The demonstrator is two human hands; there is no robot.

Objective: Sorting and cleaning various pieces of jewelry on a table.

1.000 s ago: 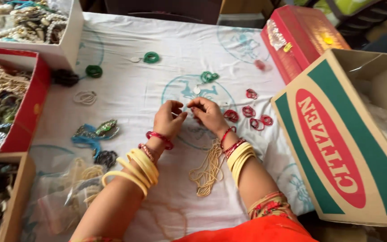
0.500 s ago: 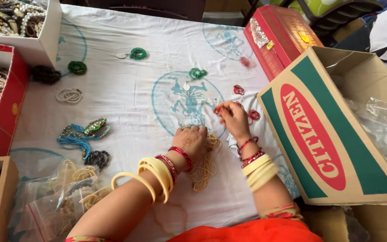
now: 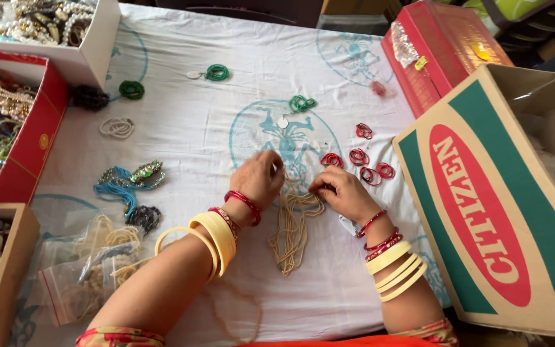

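A bundle of cream beaded strings (image 3: 293, 234) lies on the white printed cloth (image 3: 239, 122) in front of me. My left hand (image 3: 258, 180) and my right hand (image 3: 338, 193) both pinch its upper end, fingers closed, a short gap apart. Both wrists carry yellow and red bangles. Several small red bead rings (image 3: 362, 164) lie just right of my right hand. A green bead ring with a tag (image 3: 300, 104) sits above the hands.
A large cardboard box (image 3: 502, 205) lies on its side at the right, a red box (image 3: 441, 48) behind it. Boxes full of jewellery (image 3: 8, 122) line the left edge. Blue beaded pieces (image 3: 130, 183), plastic bags of beads (image 3: 85, 263) and green rings (image 3: 216, 72) lie on the cloth.
My hands first parted, the left dropping toward me along the strings and the right reaching toward the red rings. Now both have come together again at the top of the bundle.
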